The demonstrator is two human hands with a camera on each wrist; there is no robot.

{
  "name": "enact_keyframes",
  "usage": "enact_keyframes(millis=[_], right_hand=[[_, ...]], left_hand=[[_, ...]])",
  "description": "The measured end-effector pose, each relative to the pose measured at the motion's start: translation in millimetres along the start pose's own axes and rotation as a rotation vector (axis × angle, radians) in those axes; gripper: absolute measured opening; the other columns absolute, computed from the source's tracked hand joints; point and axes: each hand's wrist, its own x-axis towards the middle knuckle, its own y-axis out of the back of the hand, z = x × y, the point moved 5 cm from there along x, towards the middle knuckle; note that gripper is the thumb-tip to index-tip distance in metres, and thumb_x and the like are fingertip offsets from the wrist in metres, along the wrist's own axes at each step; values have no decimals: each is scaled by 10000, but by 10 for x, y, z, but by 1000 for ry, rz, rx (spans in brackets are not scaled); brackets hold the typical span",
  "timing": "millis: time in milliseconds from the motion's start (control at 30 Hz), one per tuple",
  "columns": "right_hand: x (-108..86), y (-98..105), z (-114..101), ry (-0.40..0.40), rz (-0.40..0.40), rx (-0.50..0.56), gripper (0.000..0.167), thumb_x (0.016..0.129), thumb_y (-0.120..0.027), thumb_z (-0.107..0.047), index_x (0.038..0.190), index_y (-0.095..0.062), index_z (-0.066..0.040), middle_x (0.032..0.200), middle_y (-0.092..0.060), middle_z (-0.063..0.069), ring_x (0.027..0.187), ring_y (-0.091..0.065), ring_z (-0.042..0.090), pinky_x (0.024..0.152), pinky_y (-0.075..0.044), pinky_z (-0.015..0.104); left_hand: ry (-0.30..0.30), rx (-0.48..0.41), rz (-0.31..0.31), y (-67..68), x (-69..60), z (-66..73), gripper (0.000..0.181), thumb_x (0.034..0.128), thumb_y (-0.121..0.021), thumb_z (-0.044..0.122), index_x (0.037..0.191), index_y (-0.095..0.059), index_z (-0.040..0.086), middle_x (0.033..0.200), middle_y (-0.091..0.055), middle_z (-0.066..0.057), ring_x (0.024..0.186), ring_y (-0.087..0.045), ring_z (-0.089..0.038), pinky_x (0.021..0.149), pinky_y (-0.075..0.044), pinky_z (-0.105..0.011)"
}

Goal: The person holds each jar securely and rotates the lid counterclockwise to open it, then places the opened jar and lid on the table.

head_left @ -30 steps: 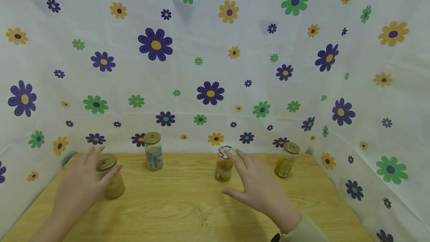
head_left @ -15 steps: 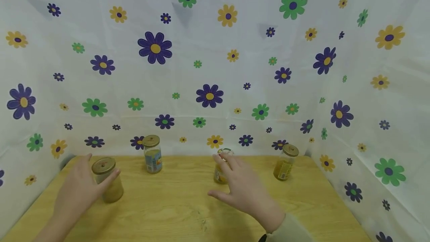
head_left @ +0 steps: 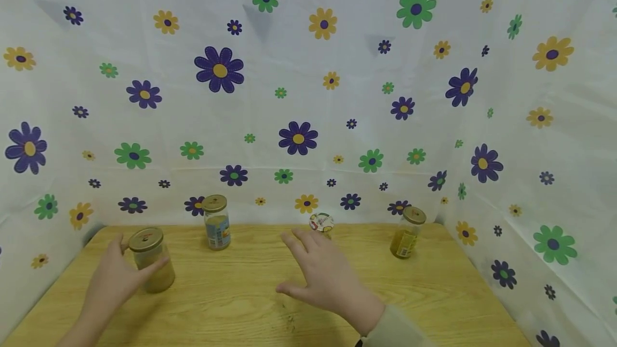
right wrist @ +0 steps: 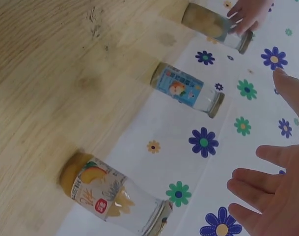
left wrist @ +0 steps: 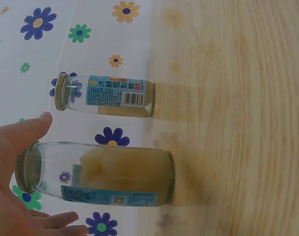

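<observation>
My left hand (head_left: 113,279) is around the near-left glass jar (head_left: 153,261), thumb on one side and fingers on the other. In the left wrist view a gap shows between the thumb (left wrist: 37,129) and this jar (left wrist: 105,172), which holds pale fruit and has a gold lid. My right hand (head_left: 332,280) hovers with spread fingers in front of the peach jar (right wrist: 107,189); in the head view it hides most of that jar, leaving the patterned white lid (head_left: 321,221) visible. Nothing is in the right hand.
A blue-labelled jar (head_left: 217,224) stands at the back left of the wooden table (head_left: 231,304). A yellow-labelled jar (head_left: 407,233) with a gold lid stands to the right. White flowered cloth (head_left: 260,111) hangs behind and along the sides.
My right hand has moved left, passing in front of the peach jar. The left hand has come closer around the near-left jar, which stays in place on the table.
</observation>
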Motion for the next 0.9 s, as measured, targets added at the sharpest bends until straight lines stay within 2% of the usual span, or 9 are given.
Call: enact_keyframes(millis=[200, 300, 533, 700, 900], right_hand=[[35, -60, -99, 19, 3, 5, 889, 948, -632, -729, 1617, -409, -189, 1572, -552, 81, 1431, -553, 251, 1181, -499, 417], [63, -107, -124, 25, 0, -5, 892, 950, -622, -736, 1621, -406, -190, 1575, -549, 79, 1425, -558, 242, 1176, -503, 410], [122, -207, -182, 33, -24, -11, 899, 962, -585, -750, 1631, -392, -182, 1581, -543, 84, 1435, -551, 252, 1196, -486, 419], [145, -275, -220, 39, -32, 0, 898, 962, -589, -746, 1625, -402, -169, 1578, -543, 95, 1436, -552, 261, 1210, -472, 426], [166, -394, -242, 36, -65, 19, 889, 971, -582, -739, 1631, -397, -173, 1589, -537, 100, 1452, -539, 268, 1230, -449, 434]], left_hand=[[84, -129, -118, -125, 66, -147, 1331, 939, -716, 639, 1602, 120, -156, 1620, -81, -490, 1484, -178, -686, 1203, -245, -767], [119, -170, -146, -188, 100, -192, 1319, 939, -723, 625, 1611, 118, -137, 1631, -64, -477, 1501, -157, -678, 1221, -226, -757], [130, -237, -191, -331, 133, -252, 1252, 946, -729, 593, 1613, 15, -163, 1634, -100, -479, 1509, -169, -659, 1245, -219, -732], [153, -275, -200, -420, 140, -255, 1267, 941, -740, 577, 1596, 23, -194, 1621, -136, -487, 1503, -195, -650, 1252, -217, -725], [170, -272, -162, -465, 126, -228, 1269, 943, -731, 581, 1594, 33, -196, 1617, -147, -491, 1499, -207, -650, 1254, -217, -721]])
